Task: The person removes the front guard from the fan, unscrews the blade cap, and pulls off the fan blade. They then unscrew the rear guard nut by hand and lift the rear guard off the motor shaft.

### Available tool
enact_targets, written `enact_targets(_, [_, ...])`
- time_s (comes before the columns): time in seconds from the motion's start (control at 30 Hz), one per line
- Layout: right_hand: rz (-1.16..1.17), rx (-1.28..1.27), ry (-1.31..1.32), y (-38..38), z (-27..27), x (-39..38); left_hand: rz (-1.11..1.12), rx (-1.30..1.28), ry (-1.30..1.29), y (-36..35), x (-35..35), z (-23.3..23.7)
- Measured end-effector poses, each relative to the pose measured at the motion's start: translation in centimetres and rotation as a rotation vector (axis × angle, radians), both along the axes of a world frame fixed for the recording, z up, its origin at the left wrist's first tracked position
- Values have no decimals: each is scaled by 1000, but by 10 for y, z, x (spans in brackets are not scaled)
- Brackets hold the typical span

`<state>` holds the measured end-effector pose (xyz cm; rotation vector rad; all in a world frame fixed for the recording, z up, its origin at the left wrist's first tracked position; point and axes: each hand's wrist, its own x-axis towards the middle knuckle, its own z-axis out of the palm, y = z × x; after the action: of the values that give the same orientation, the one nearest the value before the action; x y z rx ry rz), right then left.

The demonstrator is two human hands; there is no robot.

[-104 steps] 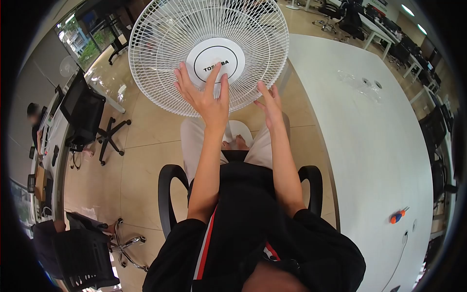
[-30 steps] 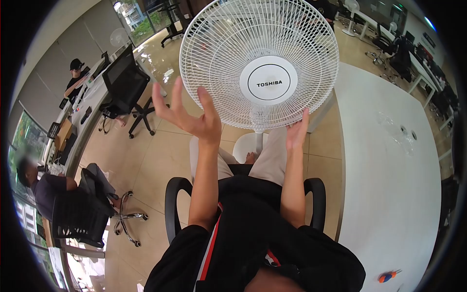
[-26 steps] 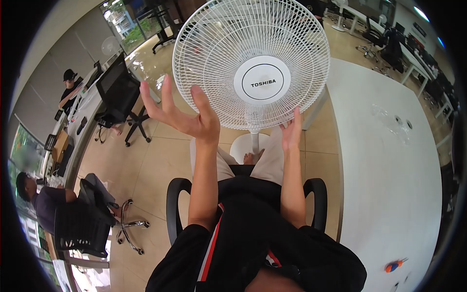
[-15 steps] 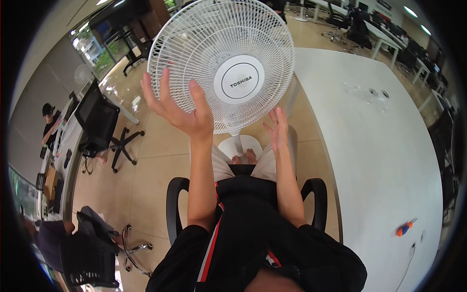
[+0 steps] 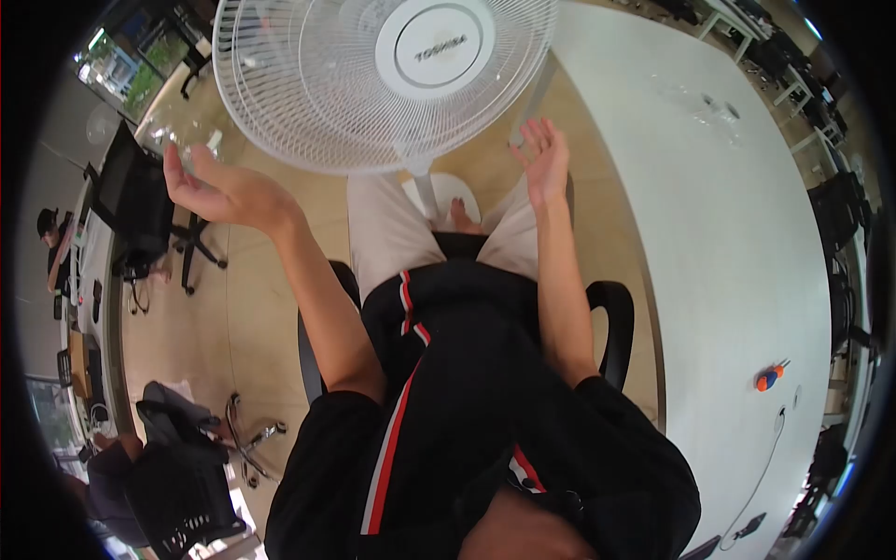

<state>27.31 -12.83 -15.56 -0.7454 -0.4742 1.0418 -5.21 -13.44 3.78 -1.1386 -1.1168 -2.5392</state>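
The fan (image 5: 434, 47) is positioned ahead of and between the hands, its face turned toward them. The right hand (image 5: 544, 173) is placed nearer the rim, the left hand (image 5: 229, 196) farther outward. Both sets of fingers are parted; nothing is gripped.

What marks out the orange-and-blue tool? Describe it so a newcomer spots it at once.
Find the long white table on the person's right. Toward its near end, just beyond the thin cable, lies a small orange-and-blue tool. Bright colours set it apart from the cable and the clear plastic farther off.
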Motion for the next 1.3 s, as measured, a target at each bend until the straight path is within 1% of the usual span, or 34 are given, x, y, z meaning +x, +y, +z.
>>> enact_targets(0.03, [25, -37, -79, 8, -10, 1, -71, -25, -159, 5, -10, -7])
enact_targets(0.07, [50, -68, -159, 18, -19, 1, -37, -108, -242, 11, -23, -19])
enact_targets(0.1, [75, -96, -239, 30, -29, 1, -87, -182, -317, 21, -38, -37])
enact_targets(0.17, [182, -247, -420, 59, -63, -5, -188, -320, -472, 44, -61, -83])
enact_targets(0.2, [234, -317, -508, 71, -75, -10, -251, -343, -529, 53, -61, -106])
enact_targets(0.23, [277, -313, -592, 81, -78, -18, -316, -363, -587, 61, -58, -128])
enact_targets(0.3, [364, -302, -754, 99, -80, -38, -478, -493, -488, 72, -52, -173])
enact_targets(0.33, [387, -302, -865, 108, -80, -45, -519, -540, -488, 76, -43, -189])
enact_targets(0.37, [364, -210, -1053, 124, -95, -47, -557, -591, -491, 78, -33, -205])
enact_targets(0.43, [315, -8, -1427, 166, -163, -50, -638, -723, -384, 77, -18, -235])
enact_targets(0.5, [301, -28, -1528, 179, -181, -54, -648, -877, -405, 76, 0, -252])
enact_targets(0.53, [304, -51, -1533, 182, -183, -55, -649, -950, -425, 75, 7, -262])
enact_targets(0.63, [308, -111, -1527, 181, -189, -51, -613, -1149, -265, 80, 14, -325])
enact_targets(0.7, [307, -152, -1513, 174, -189, -48, -620, -1125, -86, 79, 22, -363])
enact_targets(0.77, [298, -195, -1496, 169, -192, -46, -611, -1163, 47, 73, 33, -384])
enact_targets(0.83, [271, -240, -1476, 167, -191, -45, -615, -1150, 210, 68, 43, -423])
enact_targets(0.9, [238, -279, -1458, 170, -190, -46, -702, -1131, 169, 71, 51, -428])
enact_targets(0.97, [204, -308, -1437, 174, -189, -52, -768, -1229, 140, 62, 50, -422])
enact_targets(1.03, [167, -326, -1415, 180, -196, -58, -817, -1440, 130, 54, 47, -408])
enact_targets(1.07, [153, -331, -1401, 184, -194, -63, -809, -1511, 180, 51, 47, -402])
enact_targets(1.17, [118, -339, -1374, 193, -197, -78, -791, -1511, 215, 46, 45, -392])
enact_targets(1.3, [75, -356, -1330, 192, -198, -81, -867, -1544, 171, 50, 43, -383])
